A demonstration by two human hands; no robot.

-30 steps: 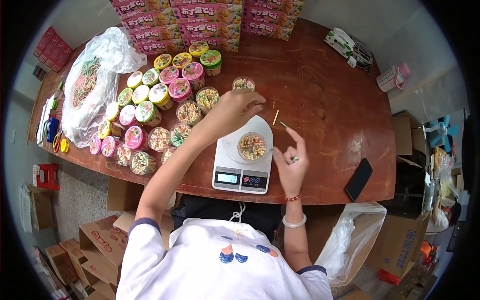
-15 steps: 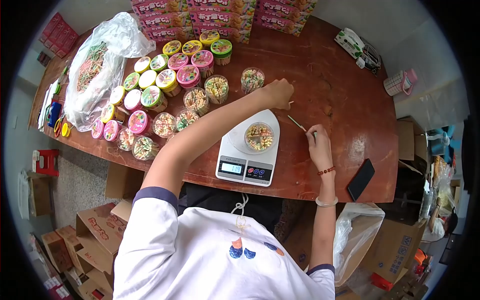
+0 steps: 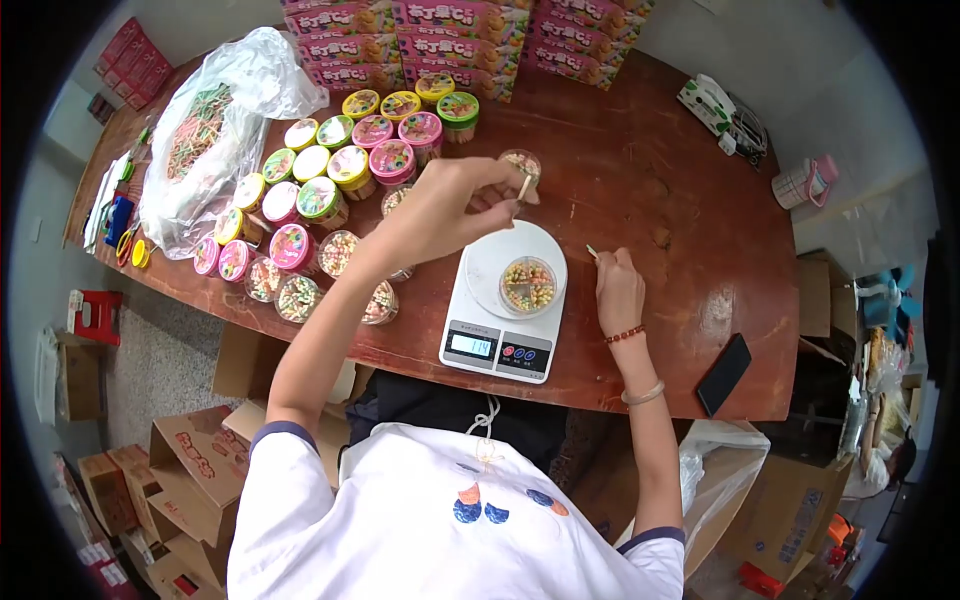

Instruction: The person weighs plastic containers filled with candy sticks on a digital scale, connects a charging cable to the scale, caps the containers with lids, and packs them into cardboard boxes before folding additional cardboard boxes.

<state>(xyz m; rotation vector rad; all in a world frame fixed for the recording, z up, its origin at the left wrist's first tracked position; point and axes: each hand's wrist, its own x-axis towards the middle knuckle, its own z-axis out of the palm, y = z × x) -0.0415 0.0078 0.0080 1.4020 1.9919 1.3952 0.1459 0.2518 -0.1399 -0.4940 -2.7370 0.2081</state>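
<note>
My left hand [image 3: 455, 205] is raised over the open cups, its thumb and fingers pinching a short biscuit stick [image 3: 524, 187]. Lower on the right, my right hand [image 3: 620, 285] is closed on a thin stick with a pale green tip [image 3: 592, 251]; most of that stick is hidden in the fingers. Between the hands stands a white digital scale [image 3: 482, 298], its display reading about 114. A clear round cup [image 3: 528, 309] of biscuit sticks, with dividers inside, rests on the scale's plate. Just beyond my left fingers, another open cup [image 3: 537, 165] is partly covered.
Rows of lidded cups [image 3: 348, 165] and several open ones fill the left. Behind them lies a plastic bag [image 3: 265, 75] of sticks. Pink boxes [image 3: 460, 45] are stacked at the back. A black phone [image 3: 724, 374] lies near the right edge, and cartons [image 3: 200, 455] stand below.
My left hand has drawn back leftward from beyond the scale, now showing a stick in its fingers. My right hand has shifted slightly left. The view has tilted a little.
</note>
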